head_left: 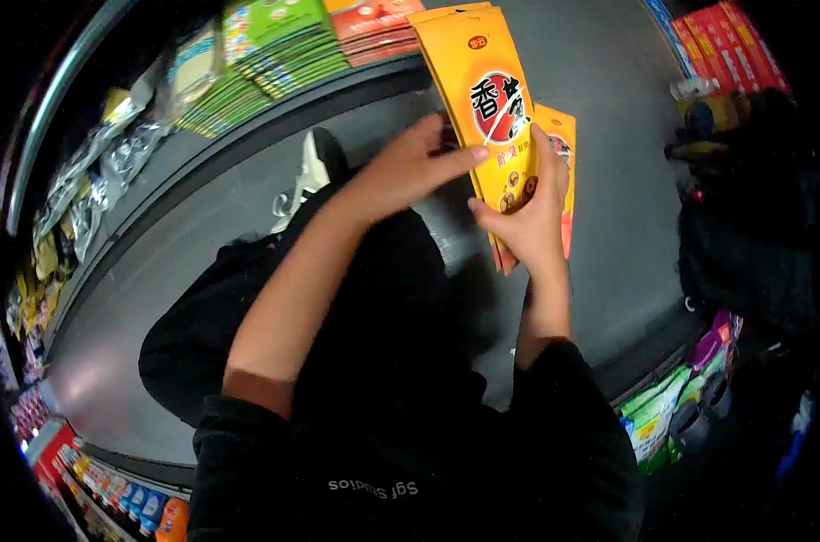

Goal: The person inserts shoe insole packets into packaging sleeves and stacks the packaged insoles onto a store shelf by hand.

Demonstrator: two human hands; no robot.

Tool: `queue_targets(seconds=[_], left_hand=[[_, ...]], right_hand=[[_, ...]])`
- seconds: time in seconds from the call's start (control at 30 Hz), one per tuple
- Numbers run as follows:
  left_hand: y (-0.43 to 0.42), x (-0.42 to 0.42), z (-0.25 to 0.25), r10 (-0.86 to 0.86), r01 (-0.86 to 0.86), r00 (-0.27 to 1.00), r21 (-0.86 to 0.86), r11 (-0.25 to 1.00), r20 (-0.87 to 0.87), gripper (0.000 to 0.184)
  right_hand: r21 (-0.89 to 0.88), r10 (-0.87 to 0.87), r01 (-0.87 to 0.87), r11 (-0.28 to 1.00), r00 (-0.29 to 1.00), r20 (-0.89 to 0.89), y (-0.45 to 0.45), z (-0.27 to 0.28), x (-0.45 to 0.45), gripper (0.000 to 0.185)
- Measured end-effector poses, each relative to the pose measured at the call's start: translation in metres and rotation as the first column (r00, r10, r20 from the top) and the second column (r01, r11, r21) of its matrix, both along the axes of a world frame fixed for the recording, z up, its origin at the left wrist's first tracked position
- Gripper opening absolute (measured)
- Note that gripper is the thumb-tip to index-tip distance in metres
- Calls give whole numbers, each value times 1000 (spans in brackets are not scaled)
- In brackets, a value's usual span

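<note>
Several long yellow-orange packets [468,68] with dark characters on a red circle are held up in front of me, near the top centre. My left hand [423,163] grips their left edge, with its thumb on the front and its other fingers partly hidden behind. On the lower right side, my right hand [532,203] is closed round the packets. Another yellow packet [563,135] sticks out at an angle behind my right hand's fingers.
A shelf edge [247,131] curves along the upper left, bearing stacked green packs [279,41] and orange-red packs [374,27]. Red boxes [726,45] stand at upper right, bottles [139,501] at lower left. A white shoe [310,172] rests on the grey floor [618,208].
</note>
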State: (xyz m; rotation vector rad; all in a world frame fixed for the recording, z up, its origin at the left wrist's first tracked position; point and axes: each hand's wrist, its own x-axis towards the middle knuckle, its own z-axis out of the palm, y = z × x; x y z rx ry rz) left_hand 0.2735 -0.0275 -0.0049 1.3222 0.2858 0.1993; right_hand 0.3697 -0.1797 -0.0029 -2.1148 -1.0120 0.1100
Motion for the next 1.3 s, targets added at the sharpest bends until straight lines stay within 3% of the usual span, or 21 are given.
queue_targets(seconds=[0.07,0.13,0.27,0.3,0.33,0.37,0.4,0.43,0.53,0.6,0.67,0.7,0.73,0.8,0.83,0.87,0.93,1.0,1.07,1.13,1.3], left_hand=[[-11,-11,7,69,-69,997,0,998,17,41],[-21,-24,23,207,-197,976,-122,973,74,38],[-20,-59,25,486,-471,870,-148,869,83,32],[-18,-69,28,521,-491,845,-214,844,118,34],[-14,-82,30,531,-498,841,-239,834,99,36],[-10,-96,35,540,-509,837,-236,828,90,36],[-6,-109,39,548,-518,833,-232,823,81,37],[0,-123,37,536,-513,843,-241,824,36,37],[7,-154,42,605,-593,795,-252,765,-33,36],[9,-170,39,661,-651,749,-249,717,-53,35],[14,-181,25,740,-702,672,-307,642,11,37],[12,-181,21,761,-743,646,-271,612,-54,40],[10,-188,21,777,-782,619,-185,596,-113,50],[5,-197,13,796,-800,599,-112,589,-88,62],[4,-203,11,805,-809,587,-116,577,-86,62],[4,-210,10,785,-782,610,-241,574,-109,68],[2,-221,6,773,-754,622,-362,547,-126,75],[0,-230,-4,810,-761,573,-445,471,-122,82],[2,-240,-14,821,-741,569,-466,483,-53,85],[2,-249,-13,784,-633,620,-568,525,34,91],[0,-256,-7,800,-572,592,-646,505,101,90]], right_hand=[[54,88,-87,995,996,-8,6,15,-13,100],[66,140,-140,988,990,5,15,25,-27,102],[153,298,-277,949,945,-136,26,36,-47,104],[259,367,-320,911,917,-159,27,40,-49,87],[261,386,-338,904,909,-158,30,46,-57,87],[348,381,-234,908,806,-453,32,53,-65,75],[390,370,-108,914,611,-699,35,57,-72,62],[373,427,-220,902,595,-681,36,48,-69,44],[333,465,-334,882,492,-736,44,43,-86,41],[413,529,-338,846,426,-734,53,54,-113,38],[432,532,-311,847,470,-705,60,57,-132,36],[402,549,-374,836,557,-624,60,51,-133,33],[398,557,-390,830,549,-623,63,55,-143,33],[108,483,-485,868,775,-408,68,65,-165,30],[118,518,-507,854,806,-287,72,64,-176,26],[109,569,-560,822,815,-111,74,61,-185,30],[39,655,-658,752,753,64,78,66,-202,35],[-40,721,-720,693,690,66,77,64,-215,45],[-19,763,-764,645,645,-33,79,65,-225,50],[-13,791,-791,612,612,-16,80,67,-230,51],[1,855,-855,518,518,-22,82,58,-234,54]])
